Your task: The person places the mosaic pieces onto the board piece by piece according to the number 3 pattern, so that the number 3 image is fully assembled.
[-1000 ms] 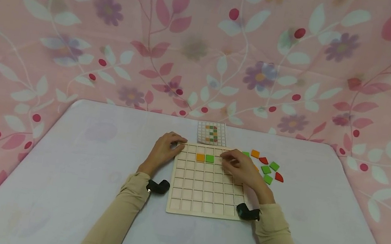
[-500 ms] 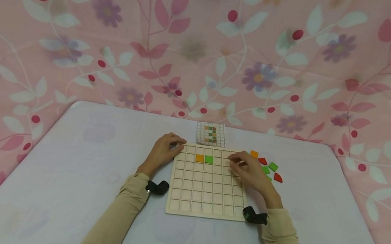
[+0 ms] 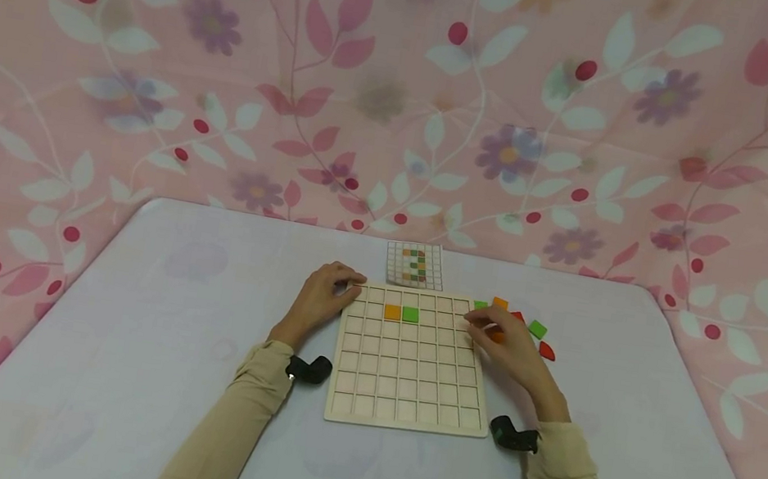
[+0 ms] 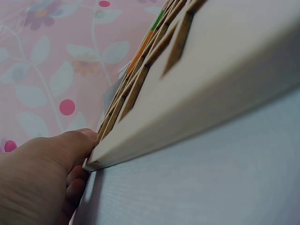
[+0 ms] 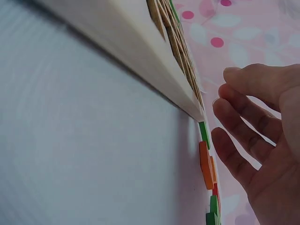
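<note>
A pale wooden grid board [image 3: 409,367] lies flat on the table. An orange square tile [image 3: 392,312] and a green square tile [image 3: 410,315] sit side by side in its second row from the far edge. At the far left corner, my left hand [image 3: 322,296] grips the board, its thumb on the rim and its other fingers curled at the edge in the left wrist view. My right hand [image 3: 509,349] hovers at the board's right edge, fingers loosely bent. No piece shows between its fingers [image 5: 236,154] in the right wrist view.
Beyond the far edge of the board lies a card [image 3: 397,251] printed with a coloured grid pattern. Right of the board are loose tiles, including an orange square [image 3: 500,302], a green square [image 3: 538,329] and a red rounded piece [image 3: 547,351]. My right hand partly covers this group.
My right hand has moved right, from above the board's upper rows to its right edge by the loose tiles. The left hand has stayed at the corner.
</note>
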`<move>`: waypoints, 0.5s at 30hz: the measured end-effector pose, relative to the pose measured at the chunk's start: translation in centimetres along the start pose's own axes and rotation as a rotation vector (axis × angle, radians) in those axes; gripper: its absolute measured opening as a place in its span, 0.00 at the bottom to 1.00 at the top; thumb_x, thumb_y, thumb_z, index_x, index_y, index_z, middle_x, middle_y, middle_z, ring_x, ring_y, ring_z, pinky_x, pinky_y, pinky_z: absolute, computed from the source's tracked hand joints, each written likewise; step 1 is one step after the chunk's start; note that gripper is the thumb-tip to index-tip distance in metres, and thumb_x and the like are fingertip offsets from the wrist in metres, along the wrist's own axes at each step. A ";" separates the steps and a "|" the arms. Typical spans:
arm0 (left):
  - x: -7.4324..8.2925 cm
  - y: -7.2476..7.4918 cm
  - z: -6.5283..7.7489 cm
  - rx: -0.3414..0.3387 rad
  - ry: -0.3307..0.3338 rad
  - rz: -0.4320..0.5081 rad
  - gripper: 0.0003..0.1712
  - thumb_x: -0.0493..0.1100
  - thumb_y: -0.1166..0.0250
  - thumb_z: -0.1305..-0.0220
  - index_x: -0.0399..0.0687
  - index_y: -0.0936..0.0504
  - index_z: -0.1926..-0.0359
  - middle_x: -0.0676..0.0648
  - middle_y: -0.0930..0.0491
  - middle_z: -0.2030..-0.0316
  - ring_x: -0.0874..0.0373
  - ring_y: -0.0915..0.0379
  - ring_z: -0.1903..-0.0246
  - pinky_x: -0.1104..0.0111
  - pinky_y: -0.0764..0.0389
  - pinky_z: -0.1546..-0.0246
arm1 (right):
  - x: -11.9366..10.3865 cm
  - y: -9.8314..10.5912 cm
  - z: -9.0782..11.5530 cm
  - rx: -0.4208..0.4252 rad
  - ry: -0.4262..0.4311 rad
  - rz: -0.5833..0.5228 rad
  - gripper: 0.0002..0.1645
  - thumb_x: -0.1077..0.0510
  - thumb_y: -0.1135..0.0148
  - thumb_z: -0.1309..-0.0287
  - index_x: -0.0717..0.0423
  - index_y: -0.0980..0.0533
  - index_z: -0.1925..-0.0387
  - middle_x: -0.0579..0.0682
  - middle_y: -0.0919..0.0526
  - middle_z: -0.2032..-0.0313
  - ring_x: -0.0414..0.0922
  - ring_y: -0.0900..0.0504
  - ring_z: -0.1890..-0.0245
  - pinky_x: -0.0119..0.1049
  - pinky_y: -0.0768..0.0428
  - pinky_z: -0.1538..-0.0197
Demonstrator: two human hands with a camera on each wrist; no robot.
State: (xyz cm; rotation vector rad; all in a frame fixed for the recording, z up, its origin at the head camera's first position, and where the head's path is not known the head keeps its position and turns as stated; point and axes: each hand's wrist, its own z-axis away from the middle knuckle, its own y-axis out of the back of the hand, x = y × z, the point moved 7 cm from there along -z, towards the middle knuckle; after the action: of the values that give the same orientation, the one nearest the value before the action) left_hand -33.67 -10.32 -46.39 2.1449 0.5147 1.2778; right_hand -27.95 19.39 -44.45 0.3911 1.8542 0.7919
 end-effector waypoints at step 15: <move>-0.2 -0.1 0.0 0.008 -0.010 -0.008 0.10 0.41 0.34 0.41 0.47 0.14 0.57 0.45 0.18 0.61 0.52 0.26 0.61 0.58 0.27 0.56 | 1.5 2.7 2.1 0.040 -0.066 0.041 0.14 0.59 0.37 0.42 0.58 0.22 0.53 0.50 0.19 0.57 0.44 0.20 0.60 0.30 0.23 0.57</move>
State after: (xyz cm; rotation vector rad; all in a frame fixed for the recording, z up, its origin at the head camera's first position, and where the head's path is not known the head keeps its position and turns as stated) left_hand -33.81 -10.38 -46.55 2.1529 0.5244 1.2619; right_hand -26.93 22.97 -44.15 0.4764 1.8075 0.7621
